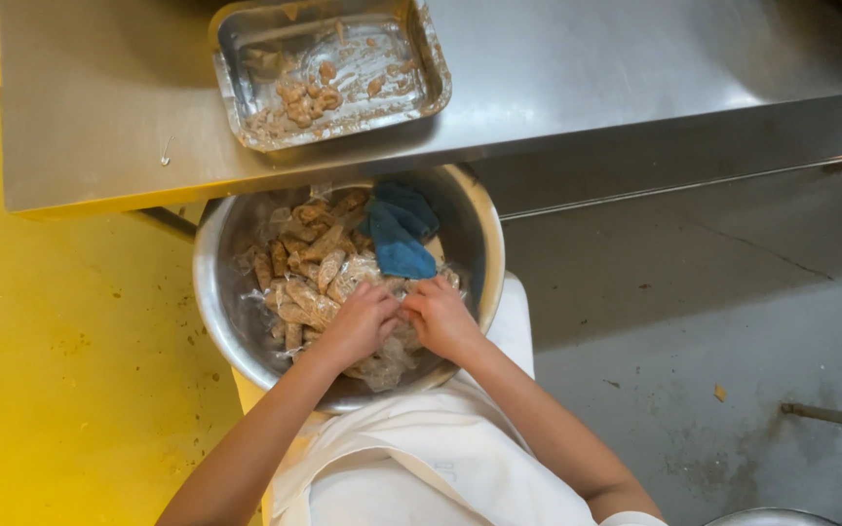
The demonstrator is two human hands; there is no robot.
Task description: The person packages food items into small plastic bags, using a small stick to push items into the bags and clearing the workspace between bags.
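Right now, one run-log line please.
left hand: on wrapped pieces | right hand: same | metal bowl | blue cloth inside

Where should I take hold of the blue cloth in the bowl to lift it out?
Pinch the blue cloth at its raised, bunched upper fold near the far rim of the metal bowl, coming from above. It lies crumpled on top of the wrapped pieces, clear of both hands, so a top pinch probably lifts it alone.

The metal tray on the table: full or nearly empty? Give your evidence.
Nearly empty: the tray shows mostly bare metal, with a few brown pieces.
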